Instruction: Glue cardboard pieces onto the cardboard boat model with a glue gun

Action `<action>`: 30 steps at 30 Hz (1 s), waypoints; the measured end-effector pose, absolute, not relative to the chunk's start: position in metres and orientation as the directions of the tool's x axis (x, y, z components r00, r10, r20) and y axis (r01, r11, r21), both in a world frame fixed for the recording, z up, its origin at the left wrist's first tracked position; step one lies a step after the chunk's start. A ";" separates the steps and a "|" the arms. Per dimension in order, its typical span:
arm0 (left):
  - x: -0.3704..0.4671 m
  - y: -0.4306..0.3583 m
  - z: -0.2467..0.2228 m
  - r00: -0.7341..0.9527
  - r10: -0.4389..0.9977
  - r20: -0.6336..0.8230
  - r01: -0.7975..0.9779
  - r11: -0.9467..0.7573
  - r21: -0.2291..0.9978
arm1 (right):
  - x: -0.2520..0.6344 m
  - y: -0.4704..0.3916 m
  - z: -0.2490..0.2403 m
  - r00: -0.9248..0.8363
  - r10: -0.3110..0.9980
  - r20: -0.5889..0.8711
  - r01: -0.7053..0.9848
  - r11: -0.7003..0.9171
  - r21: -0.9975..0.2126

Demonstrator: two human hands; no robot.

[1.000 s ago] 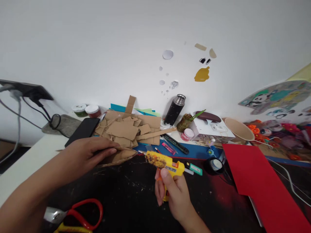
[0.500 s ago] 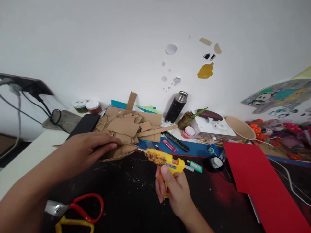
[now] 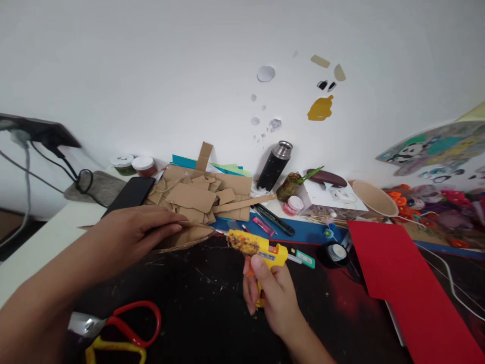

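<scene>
Glue gun in right hand, cardboard piece in left hand

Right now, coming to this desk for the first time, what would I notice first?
Probably the bright yellow glue gun in the right hand, pointing toward the brown cardboard that the left hand holds. After that, the big red sheet on the right, then the scissors with red and yellow handles at the lower left.
</scene>
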State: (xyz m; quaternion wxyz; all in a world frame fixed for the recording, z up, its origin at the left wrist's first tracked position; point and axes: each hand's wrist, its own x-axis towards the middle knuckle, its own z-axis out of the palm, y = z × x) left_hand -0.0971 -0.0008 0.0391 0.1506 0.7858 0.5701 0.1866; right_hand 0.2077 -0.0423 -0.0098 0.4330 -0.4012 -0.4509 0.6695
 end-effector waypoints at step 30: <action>-0.097 -0.001 0.045 0.282 0.956 0.082 0.826 -0.286 0.487 | 0.209 -0.041 -0.006 -0.346 0.921 -0.181 -0.272 -0.283 -0.920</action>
